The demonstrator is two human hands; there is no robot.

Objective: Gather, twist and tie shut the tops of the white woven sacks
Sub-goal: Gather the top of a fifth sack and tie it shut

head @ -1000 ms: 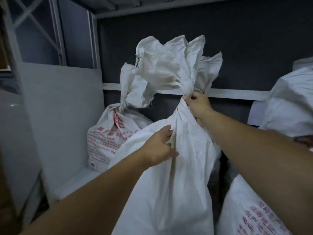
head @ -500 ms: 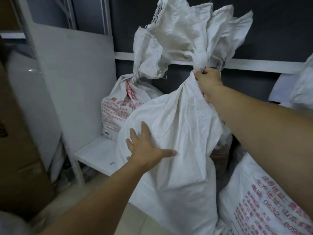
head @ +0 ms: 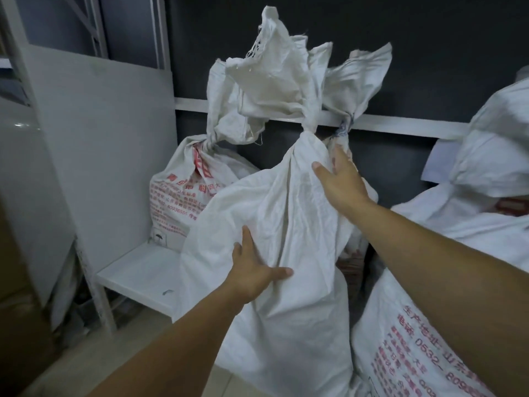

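Observation:
A tall white woven sack (head: 286, 224) stands in the middle, its neck (head: 309, 130) cinched tight with the loose top flaring above. My left hand (head: 254, 270) lies flat on the sack's front, fingers spread. My right hand (head: 340, 179) rests open on the sack's upper right shoulder, just below the neck. Behind it to the left a second sack (head: 183, 196) with red print stands with its neck tied. A third tied top (head: 355, 81) shows behind the middle sack.
A white shelf board (head: 137, 276) sits low at the left beside a grey panel (head: 100, 138). More printed white sacks (head: 400, 339) crowd the right side. A white rail (head: 400, 126) crosses the dark back wall.
My right hand has let go of the sack's neck and moved down onto its shoulder, fingers now open. My left hand stays flat on the sack's front.

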